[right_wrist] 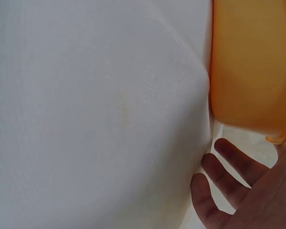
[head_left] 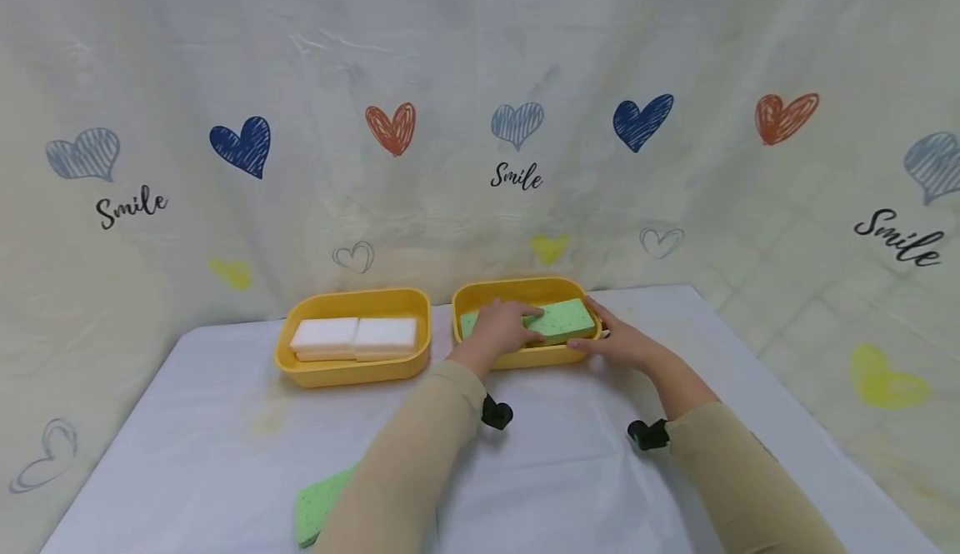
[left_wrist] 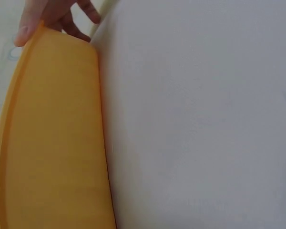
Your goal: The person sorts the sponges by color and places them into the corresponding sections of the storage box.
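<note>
In the head view my left hand (head_left: pixel 498 331) reaches over the front rim of the right-hand yellow tray (head_left: pixel 534 358). Its spread fingertips touch the top of a green speckled sponge (head_left: pixel 566 321) inside, and the hand covers part of the green. At the tray's right end is my right hand (head_left: pixel 621 342), its thumb at the front rim. In the right wrist view that hand (right_wrist: pixel 257 191) has several fingers extended, apart from the tray wall (right_wrist: pixel 252 62). The left wrist view shows the tray's side (left_wrist: pixel 57 129) and the right hand (left_wrist: pixel 62 16) touching its far corner; the left fingers are mostly hidden.
A second yellow tray (head_left: pixel 352 373) on the left holds two white sponges (head_left: pixel 324 336) side by side. Another green sponge (head_left: pixel 318 504) lies near the front, partly behind my left sleeve. A white cloth covers the table (head_left: pixel 555 471); a heart-printed sheet (head_left: pixel 450 46) hangs behind it.
</note>
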A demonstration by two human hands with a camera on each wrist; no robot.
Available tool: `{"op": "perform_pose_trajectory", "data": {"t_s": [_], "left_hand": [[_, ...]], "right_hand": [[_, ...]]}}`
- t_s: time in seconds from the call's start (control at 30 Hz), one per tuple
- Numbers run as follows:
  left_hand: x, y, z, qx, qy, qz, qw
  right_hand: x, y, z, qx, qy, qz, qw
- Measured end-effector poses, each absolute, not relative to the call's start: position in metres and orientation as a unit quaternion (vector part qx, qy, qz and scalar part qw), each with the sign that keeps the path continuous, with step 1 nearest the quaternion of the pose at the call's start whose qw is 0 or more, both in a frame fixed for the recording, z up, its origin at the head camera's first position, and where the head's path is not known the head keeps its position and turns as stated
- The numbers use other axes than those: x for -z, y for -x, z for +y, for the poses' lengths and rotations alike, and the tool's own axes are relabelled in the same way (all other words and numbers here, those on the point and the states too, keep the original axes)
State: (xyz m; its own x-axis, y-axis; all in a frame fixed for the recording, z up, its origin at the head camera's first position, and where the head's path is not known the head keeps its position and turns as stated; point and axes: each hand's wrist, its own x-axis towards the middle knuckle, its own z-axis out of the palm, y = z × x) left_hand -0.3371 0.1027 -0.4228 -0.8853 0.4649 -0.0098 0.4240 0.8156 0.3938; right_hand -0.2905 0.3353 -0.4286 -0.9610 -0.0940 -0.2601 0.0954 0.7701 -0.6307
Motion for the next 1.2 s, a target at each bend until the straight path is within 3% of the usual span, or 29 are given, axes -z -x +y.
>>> {"op": "perform_pose_trajectory", "data": {"t_s": [0.5,0.87,1.2], "left_hand": [[0.425,0.341,0.101,-0.139,-0.219,0.963,0.068],[0.409,0.34,0.101,-0.115,-0.25,0.961,0.013],[0.385,0.332,0.077,-0.134,-0.267,0.954,-0.007]], "right_hand": [[0.432,0.294,0.332,0.338,-0.005,0.929,0.148],[0.43,0.293,0.336,0.325,-0.002,0.934,0.146],[0.43,0.293,0.336,0.335,-0.003,0.931,0.146]]}}
